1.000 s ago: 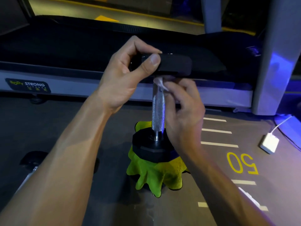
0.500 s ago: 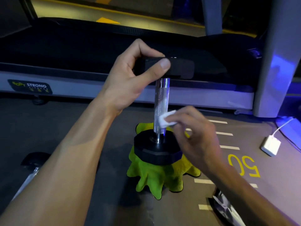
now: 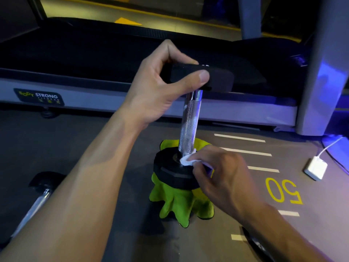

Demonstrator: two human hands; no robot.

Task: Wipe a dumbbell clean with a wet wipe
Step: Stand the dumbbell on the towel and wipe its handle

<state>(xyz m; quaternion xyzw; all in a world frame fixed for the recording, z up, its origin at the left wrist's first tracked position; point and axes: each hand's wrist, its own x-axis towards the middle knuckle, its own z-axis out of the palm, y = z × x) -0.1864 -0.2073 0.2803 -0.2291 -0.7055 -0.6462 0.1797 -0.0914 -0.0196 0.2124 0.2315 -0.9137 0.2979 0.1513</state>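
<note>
Since a second ago the right hand (image 3: 224,178) has slid the wet wipe (image 3: 186,161) down the handle to the lower black head. At far left a second dumbbell (image 3: 37,197) lies on the floor. Mid-frame, the left hand (image 3: 158,91) has its fingers (image 3: 196,77) grasping the top head of the upright dumbbell (image 3: 188,125), which stands on a green cloth (image 3: 177,203). Right fingers pinch the wipe.

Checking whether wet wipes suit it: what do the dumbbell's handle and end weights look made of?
The handle looks like chromed steel: mirror-bright, with crosshatched knurling. The end weights look like matte black rubber or urethane over metal, dull and faceted; the coating cannot be told for sure.
</note>
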